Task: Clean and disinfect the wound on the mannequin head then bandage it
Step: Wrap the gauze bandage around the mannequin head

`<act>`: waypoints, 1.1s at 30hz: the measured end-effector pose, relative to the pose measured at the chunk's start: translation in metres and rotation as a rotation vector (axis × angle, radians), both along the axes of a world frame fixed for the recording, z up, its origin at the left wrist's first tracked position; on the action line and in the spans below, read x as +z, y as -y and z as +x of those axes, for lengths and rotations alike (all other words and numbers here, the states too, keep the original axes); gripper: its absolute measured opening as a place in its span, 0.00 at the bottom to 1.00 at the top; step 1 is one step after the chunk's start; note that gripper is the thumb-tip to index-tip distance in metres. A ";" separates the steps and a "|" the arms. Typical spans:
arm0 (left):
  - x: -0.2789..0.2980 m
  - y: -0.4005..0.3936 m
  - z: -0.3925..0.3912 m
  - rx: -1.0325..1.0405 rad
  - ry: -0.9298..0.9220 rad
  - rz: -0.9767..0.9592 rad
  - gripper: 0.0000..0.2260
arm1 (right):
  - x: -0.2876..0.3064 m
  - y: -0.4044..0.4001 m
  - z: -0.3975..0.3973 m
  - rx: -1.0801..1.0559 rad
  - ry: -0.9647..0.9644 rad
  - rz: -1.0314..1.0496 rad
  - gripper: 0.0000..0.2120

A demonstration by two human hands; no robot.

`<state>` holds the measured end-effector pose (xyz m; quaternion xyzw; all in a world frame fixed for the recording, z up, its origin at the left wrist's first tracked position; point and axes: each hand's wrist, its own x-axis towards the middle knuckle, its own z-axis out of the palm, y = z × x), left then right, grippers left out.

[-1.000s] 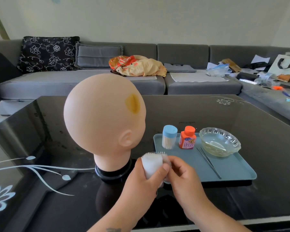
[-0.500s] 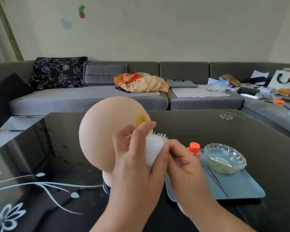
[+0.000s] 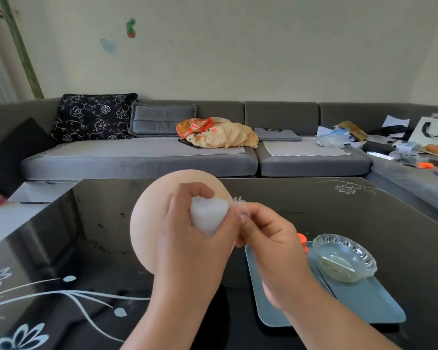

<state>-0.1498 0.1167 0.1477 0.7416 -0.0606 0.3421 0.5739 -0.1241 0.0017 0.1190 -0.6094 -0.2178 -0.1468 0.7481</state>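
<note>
A bald mannequin head [image 3: 149, 223] stands on the black glass table, mostly behind my hands. Its yellow wound mark is hidden. My left hand [image 3: 187, 243] grips a white gauze roll [image 3: 208, 215] and holds it against the upper right side of the head. My right hand [image 3: 271, 238] pinches the roll's frayed loose end [image 3: 240, 202] between thumb and fingers, just right of the roll.
A teal tray [image 3: 364, 306] lies on the table at the right with a glass bowl [image 3: 344, 258], metal tweezers [image 3: 325, 281] and an orange-capped bottle [image 3: 302, 239], partly hidden by my right hand. A grey sofa with cushions and clutter runs behind the table [image 3: 364, 210].
Both hands have risen from in front of the neck up to the head's upper side with the gauze roll. The wound mark is now covered. The camera has tilted upward.
</note>
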 end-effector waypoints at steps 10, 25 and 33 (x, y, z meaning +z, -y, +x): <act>0.000 -0.003 -0.005 0.057 -0.015 0.068 0.11 | -0.001 0.004 0.018 -0.076 -0.278 0.059 0.06; -0.015 -0.002 -0.010 0.191 0.063 0.243 0.18 | -0.008 -0.007 0.032 -0.220 -0.352 0.080 0.03; -0.022 -0.002 -0.016 0.185 0.042 0.252 0.21 | -0.012 -0.008 0.034 -0.303 -0.342 0.065 0.02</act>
